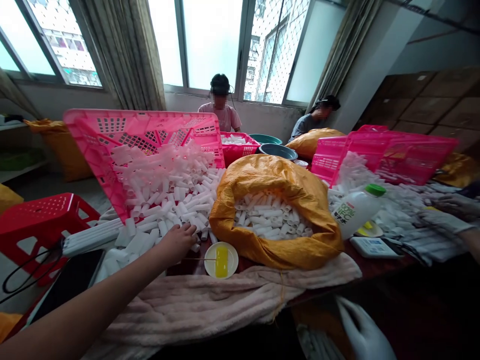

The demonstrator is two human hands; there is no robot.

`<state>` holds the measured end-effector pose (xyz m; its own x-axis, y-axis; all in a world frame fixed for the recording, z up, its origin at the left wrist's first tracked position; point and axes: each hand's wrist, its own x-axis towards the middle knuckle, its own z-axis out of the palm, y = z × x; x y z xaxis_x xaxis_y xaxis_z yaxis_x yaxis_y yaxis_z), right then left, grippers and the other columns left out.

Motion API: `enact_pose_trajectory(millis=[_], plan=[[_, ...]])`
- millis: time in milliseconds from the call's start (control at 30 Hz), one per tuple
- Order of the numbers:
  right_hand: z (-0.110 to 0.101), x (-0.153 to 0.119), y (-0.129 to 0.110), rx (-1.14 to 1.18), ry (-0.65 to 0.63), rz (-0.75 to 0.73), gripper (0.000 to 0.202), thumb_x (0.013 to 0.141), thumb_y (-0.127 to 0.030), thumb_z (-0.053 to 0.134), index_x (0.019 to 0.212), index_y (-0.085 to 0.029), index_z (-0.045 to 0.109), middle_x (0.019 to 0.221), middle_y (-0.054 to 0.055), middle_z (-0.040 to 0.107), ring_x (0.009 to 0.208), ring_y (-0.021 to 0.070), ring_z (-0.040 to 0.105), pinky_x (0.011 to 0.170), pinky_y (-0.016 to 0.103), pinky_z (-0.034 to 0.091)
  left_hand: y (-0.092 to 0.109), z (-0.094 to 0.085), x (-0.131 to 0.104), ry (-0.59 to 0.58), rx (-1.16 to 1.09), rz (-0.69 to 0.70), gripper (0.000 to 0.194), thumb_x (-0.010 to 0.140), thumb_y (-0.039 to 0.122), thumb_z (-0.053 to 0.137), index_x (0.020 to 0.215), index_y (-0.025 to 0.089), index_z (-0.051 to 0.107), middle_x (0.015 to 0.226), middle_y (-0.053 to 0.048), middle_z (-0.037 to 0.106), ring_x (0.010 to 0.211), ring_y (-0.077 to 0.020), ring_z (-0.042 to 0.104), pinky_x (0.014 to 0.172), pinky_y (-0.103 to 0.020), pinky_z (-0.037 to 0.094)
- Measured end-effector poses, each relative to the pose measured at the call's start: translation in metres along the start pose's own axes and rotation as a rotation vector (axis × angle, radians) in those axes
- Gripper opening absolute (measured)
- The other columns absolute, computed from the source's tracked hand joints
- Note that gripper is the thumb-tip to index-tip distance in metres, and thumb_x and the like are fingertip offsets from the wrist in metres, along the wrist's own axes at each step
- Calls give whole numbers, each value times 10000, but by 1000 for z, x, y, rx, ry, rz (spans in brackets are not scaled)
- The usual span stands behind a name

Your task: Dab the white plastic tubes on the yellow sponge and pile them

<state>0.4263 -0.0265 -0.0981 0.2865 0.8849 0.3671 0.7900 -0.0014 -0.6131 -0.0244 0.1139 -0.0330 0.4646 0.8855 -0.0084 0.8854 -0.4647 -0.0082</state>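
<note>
My bare left hand (177, 245) reaches onto a heap of short white plastic tubes (180, 207). Its fingers are bent and slightly apart over the nearest tubes; the fingertips are partly hidden. Beside it, a small white dish (234, 261) carries a yellow block (221, 262), with a thin stick pointing towards the hand. An orange woven sack (247, 250), rolled open and filled with similar tubes, stands to the right of the dish. Low at the bottom right, my right hand (363, 330) wears a white glove. Its fingers are stretched and parted, beside dim white tubes (318, 345) below the table edge.
A tilted pink basket (142, 120) spills tubes. A pale blanket (210, 305) drapes the table's front edge. Rightward are a green-capped bottle (354, 210), a white device (375, 247) and a co-worker's gloved hand (438, 220). Two people sit beyond. A red stool (45, 220) is at left.
</note>
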Motion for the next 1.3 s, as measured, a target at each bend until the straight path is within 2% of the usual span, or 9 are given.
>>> enact_pose_trajectory(millis=[100, 200, 333, 433, 533, 700, 867, 1000, 1300], plan=[[29, 59, -76, 123, -142, -178, 308, 816, -371, 434, 982, -195, 625, 1019, 93, 665, 938, 222, 620, 865, 332, 475, 4, -3, -2, 39, 13, -117, 226, 757, 74, 429, 925, 130, 569, 982, -99, 578, 927, -226, 507, 782, -322, 380], [70, 113, -146, -59, -394, -272, 269, 805, -208, 452, 998, -174, 636, 1076, 96, 636, 979, 193, 584, 892, 288, 427, 20, 5, -11, 54, -118, -286, 188, 791, 174, 411, 930, 138, 533, 886, -92, 609, 814, -213, 557, 694, -295, 404], [112, 155, -187, -162, -413, -244, 169, 647, -81, 589, 767, -160, 678, 854, 99, 668, 830, 220, 610, 762, 311, 451, 43, 31, -24, 100, -277, -386, 164, 767, 218, 447, 884, 156, 543, 943, -85, 600, 917, -234, 544, 793, -327, 393], [116, 162, -188, -176, -370, -254, 191, 597, -55, 607, 760, -140, 657, 830, 111, 657, 819, 237, 602, 743, 328, 442, 49, 47, -25, 116, -347, -393, 131, 749, 186, 455, 830, 168, 556, 922, -66, 610, 914, -213, 546, 817, -317, 380], [109, 144, -182, 7, -356, -256, 191, 693, -189, 575, 879, -151, 598, 845, 75, 641, 799, 205, 591, 722, 303, 448, 50, 53, -24, 135, -439, -369, 100, 751, 180, 463, 786, 178, 556, 874, -44, 621, 848, -182, 555, 769, -284, 381], [130, 87, -177, 716, -666, -151, 266, 789, -395, 514, 936, -177, 553, 845, 36, 625, 724, 166, 588, 657, 284, 481, 51, 54, -25, 181, -454, -365, 111, 783, 189, 446, 783, 176, 556, 857, -44, 627, 828, -193, 546, 747, -307, 360], [171, 75, -180, 548, -588, -334, 240, 873, -303, 418, 962, -192, 611, 940, 65, 649, 881, 200, 592, 860, 354, 451, 49, 66, -24, 190, -469, -347, 121, 772, 149, 444, 798, 180, 559, 883, -33, 635, 866, -194, 550, 785, -323, 349], [178, 82, -181, 445, -591, -431, 225, 829, -205, 455, 938, -205, 651, 943, 57, 672, 887, 219, 604, 873, 365, 457, 46, 71, -22, 208, -471, -343, 139, 778, 143, 426, 808, 173, 558, 901, -47, 632, 886, -203, 549, 802, -341, 349], [192, 71, -171, 533, -567, -364, 277, 853, -183, 392, 1000, -184, 626, 1029, 77, 648, 940, 220, 591, 902, 379, 458, 47, 67, -22, 195, -420, -332, 145, 778, 147, 430, 847, 161, 556, 923, -71, 632, 912, -222, 551, 826, -365, 362]])
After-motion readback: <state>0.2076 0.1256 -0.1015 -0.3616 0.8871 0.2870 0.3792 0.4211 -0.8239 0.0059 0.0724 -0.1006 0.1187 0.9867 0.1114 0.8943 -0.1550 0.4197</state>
